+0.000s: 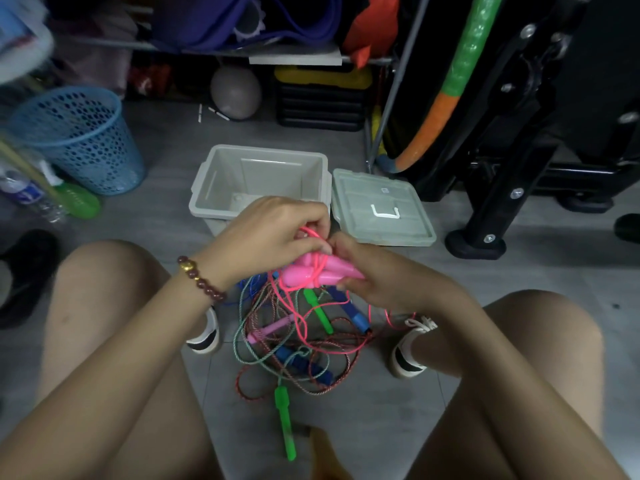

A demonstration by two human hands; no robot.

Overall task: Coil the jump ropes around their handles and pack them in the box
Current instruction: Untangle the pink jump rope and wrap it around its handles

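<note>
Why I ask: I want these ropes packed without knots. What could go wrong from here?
1. The pink cord the left hand pinches at the pink handles trails into the tangled pile; pulling may tighten a snarl or drag other ropes up.
2. The wraps look loose; if the right hand eases its grip, they could slip off before reaching the box.

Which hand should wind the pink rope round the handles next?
Left. The left hand pinches the pink rope just above the pink handles, so it can probably loop it round. The right hand grips the handles, holding them steady.
</note>
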